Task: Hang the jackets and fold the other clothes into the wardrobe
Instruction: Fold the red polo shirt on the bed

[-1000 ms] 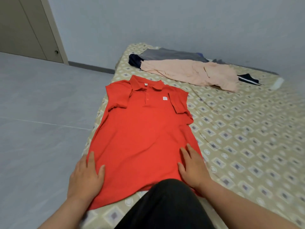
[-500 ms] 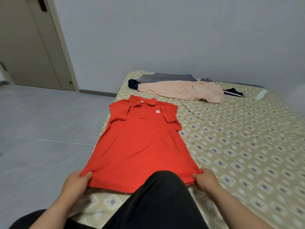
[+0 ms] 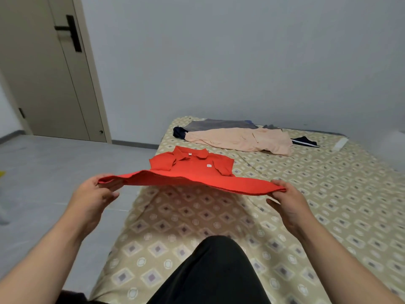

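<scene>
A red polo shirt (image 3: 192, 174) lies front up on the patterned mattress (image 3: 328, 194), collar toward the wall. Its bottom hem is lifted off the mattress and stretched level between my hands. My left hand (image 3: 94, 196) pinches the hem's left corner. My right hand (image 3: 287, 202) pinches the right corner. The collar and sleeves still rest on the mattress. Further back lies a peach garment (image 3: 238, 139) spread over a grey one (image 3: 219, 123), with dark navy pieces (image 3: 305, 141) at both ends.
My knee in black trousers (image 3: 210, 270) rests on the mattress's near end. Grey tiled floor (image 3: 54, 172) runs along the left. A closed beige door (image 3: 43, 73) stands at the back left. A plain wall backs the mattress.
My hands slid from flat on the shirt to its bottom corners, gripped them and raised the hem off the mattress. The view tilted up.
</scene>
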Available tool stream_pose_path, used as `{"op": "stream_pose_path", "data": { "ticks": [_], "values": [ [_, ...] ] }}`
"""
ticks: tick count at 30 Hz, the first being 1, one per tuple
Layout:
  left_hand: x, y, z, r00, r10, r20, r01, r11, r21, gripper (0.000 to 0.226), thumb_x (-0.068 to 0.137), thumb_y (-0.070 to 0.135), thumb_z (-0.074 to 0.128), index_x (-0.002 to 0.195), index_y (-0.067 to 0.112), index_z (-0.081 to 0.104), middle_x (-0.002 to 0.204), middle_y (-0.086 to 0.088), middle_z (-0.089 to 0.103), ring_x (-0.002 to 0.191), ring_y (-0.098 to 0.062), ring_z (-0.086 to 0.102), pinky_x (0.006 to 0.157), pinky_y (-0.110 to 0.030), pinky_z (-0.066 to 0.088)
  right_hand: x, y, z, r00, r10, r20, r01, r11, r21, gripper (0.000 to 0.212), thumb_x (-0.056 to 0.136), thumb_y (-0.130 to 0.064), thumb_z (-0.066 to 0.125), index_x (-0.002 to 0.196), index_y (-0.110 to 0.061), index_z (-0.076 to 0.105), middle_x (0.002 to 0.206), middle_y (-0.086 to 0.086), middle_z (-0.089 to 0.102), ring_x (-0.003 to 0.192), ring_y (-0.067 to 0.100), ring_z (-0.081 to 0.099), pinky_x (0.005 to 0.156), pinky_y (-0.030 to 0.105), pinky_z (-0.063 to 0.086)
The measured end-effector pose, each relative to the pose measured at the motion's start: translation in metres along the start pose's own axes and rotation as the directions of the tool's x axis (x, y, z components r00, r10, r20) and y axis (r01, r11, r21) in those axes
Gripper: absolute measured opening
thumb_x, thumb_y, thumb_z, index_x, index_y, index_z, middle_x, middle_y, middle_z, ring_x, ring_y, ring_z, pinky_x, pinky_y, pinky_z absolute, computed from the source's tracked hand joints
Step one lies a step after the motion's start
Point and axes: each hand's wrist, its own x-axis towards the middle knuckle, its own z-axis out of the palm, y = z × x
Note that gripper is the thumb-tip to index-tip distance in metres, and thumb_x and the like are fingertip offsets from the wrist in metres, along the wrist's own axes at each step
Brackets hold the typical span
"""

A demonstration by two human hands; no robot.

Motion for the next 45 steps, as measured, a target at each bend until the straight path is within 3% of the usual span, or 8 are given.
{"op": "stream_pose_path", "data": {
  "ticks": [5,12,18,26,34,37,41,45],
  "values": [
    [0.006,0.006,0.0,0.95,0.269,-0.16,-0.213,0.93,0.298,0.008,0.095,0.012,0.062,0.101,0.014,0.068,0.078,0.001,0.065,0.059,0.007,0.06,0.063,-0.014,0.047,-0.001,-0.009,-0.004,0.972,-0.213,-0.103,0.196,0.968,-0.155,0.024,0.095,-0.02,0.064,0.075,-0.03,0.075,0.088,-0.008,0.073,0.084,0.009,0.062,0.076,0.026,0.047],
    [0.01,0.022,-0.007,0.956,0.258,-0.137,-0.225,0.949,0.219,0.018,0.1,0.019,0.055,0.108,0.008,0.065,0.098,-0.016,0.067,0.089,-0.027,0.061,0.091,-0.041,0.049,-0.002,-0.023,-0.005,0.975,-0.202,-0.087,0.202,0.979,-0.016,0.014,0.096,-0.019,0.063,0.09,-0.013,0.074,0.091,0.008,0.073,0.088,0.021,0.066,0.088,0.037,0.052],
    [0.001,0.037,-0.018,0.879,0.383,-0.283,-0.234,0.866,0.443,0.017,0.098,0.028,0.055,0.095,0.014,0.063,0.092,-0.013,0.063,0.085,-0.026,0.056,0.077,-0.036,0.042,-0.015,-0.034,-0.018,0.987,-0.148,-0.057,0.148,0.989,-0.003,0.014,0.094,-0.017,0.064,0.094,-0.005,0.071,0.078,0.005,0.067,0.068,0.017,0.057,0.063,0.031,0.045],
    [0.007,0.046,-0.052,0.964,-0.266,0.016,0.251,0.926,0.281,0.017,0.094,0.014,0.059,0.094,-0.001,0.068,0.081,-0.017,0.074,0.066,-0.028,0.07,0.073,-0.04,0.051,-0.022,-0.043,-0.04,0.895,0.397,0.202,-0.434,0.88,0.191,0.018,0.092,-0.011,0.062,0.101,0.004,0.066,0.088,0.02,0.074,0.072,0.026,0.073,0.064,0.039,0.062],
    [0.048,-0.01,-0.037,0.994,0.067,-0.088,0.013,0.716,0.698,0.026,0.087,0.02,0.073,0.065,0.006,0.07,0.047,0.001,0.057,0.048,-0.021,0.048,0.052,-0.028,0.034,0.031,0.002,-0.027,0.98,0.201,-0.009,-0.188,0.896,-0.402,0.012,0.089,-0.019,0.07,0.08,-0.011,0.074,0.055,-0.005,0.049,0.05,0.013,0.033,0.049,0.023,0.025],
    [0.07,-0.032,-0.021,0.965,-0.225,-0.134,0.255,0.927,0.275,0.016,0.095,0.014,0.062,0.086,0.002,0.065,0.07,-0.01,0.063,0.041,-0.017,0.06,0.039,-0.022,0.048,0.056,0.015,-0.009,0.904,0.428,0.018,-0.421,0.896,-0.139,0.013,0.095,-0.017,0.063,0.086,-0.009,0.062,0.062,0.005,0.064,0.037,0.011,0.046,0.038,0.022,0.042],
    [0.105,-0.058,0.0,0.874,-0.485,0.016,0.447,0.792,-0.416,0.008,0.094,0.009,0.061,0.095,0.002,0.057,0.097,-0.019,0.064,0.091,-0.027,0.072,0.071,-0.037,0.06,0.092,0.039,0.019,0.815,0.546,0.196,-0.571,0.697,0.433,0.021,0.095,-0.009,0.048,0.113,-0.01,0.06,0.118,0.012,0.067,0.107,0.034,0.063,0.094,0.05,0.049],
    [0.14,-0.08,0.01,0.89,-0.434,0.141,0.429,0.69,-0.583,0.107,0.019,0.008,0.092,0.118,-0.005,0.055,0.113,-0.027,0.065,0.111,-0.041,0.062,0.097,-0.052,0.046,0.127,0.066,0.037,0.834,0.477,0.279,-0.531,0.555,0.64,0.054,0.071,-0.01,0.051,0.124,-0.009,0.058,0.124,0.015,0.068,0.123,0.037,0.055,0.099,0.064,0.039]
  ]
}}
